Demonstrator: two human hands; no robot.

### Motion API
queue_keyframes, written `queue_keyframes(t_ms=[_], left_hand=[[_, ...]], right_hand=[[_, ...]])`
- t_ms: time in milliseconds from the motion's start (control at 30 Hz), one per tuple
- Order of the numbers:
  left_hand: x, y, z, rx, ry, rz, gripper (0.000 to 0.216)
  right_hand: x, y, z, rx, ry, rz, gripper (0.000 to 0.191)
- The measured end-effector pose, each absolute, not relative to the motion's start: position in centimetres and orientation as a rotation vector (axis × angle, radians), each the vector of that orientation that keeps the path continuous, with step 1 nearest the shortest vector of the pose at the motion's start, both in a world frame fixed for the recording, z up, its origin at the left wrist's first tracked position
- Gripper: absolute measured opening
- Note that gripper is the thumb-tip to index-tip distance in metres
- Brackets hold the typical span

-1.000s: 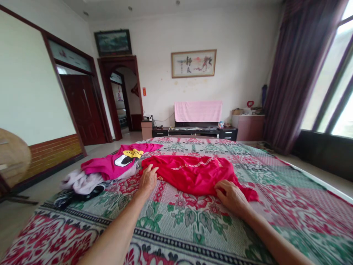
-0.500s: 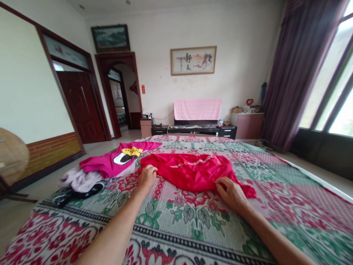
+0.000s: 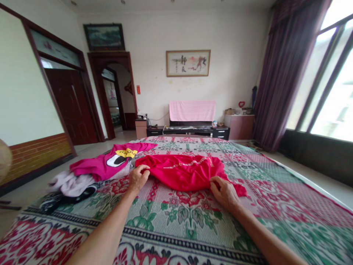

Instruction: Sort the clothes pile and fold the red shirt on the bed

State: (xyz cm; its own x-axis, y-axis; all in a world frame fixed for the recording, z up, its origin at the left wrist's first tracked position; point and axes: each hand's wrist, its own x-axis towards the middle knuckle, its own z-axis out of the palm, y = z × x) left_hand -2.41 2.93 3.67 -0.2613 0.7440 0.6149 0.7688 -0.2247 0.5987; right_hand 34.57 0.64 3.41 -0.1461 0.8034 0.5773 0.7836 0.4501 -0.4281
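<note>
The red shirt lies crumpled across the middle of the bed, well back from the near edge and nearer the left side than the right. The left hand has its fingers curled over the shirt's left end and bunches the cloth in its grip. The right hand pinches the near edge of the shirt at its right end, just where a small flap of red trails off toward the right.

The shirt looks thin, light and limp, with a slight sheen, so it is probably smooth and slippery. It would sag and fold wherever it is not held, and a flat press would likely let it slide on the woven cover. The hems, seams and corners look like the surest places to grip, pinched between thumb and fingers at two points set wide apart, as both hands are doing now. Nothing about it seems fragile.

A pink shirt lies just beside it toward the bed's left edge, on a heap of pale and dark clothes.
</note>
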Motion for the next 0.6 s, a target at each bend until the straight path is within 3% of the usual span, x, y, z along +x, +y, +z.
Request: queue_keyframes(t_ms=[200,467,600], left_hand=[[-2.4,2.5,2.7,-2.096,-1.887,-1.158,0.022],[-1.7,-0.2,5.5,-2.123,-1.751,-1.364,0.017],[-2.5,-2.6,6.8,-2.159,-1.781,-1.259,0.018]], right_hand=[[34.5,0.5,3.5,-1.404,-1.974,0.063,0.024],[34.6,0.3,3.5,-1.338,-2.153,0.029,0.029],[35.0,0.4,3.4,-1.368,-2.072,0.012,0.028]])
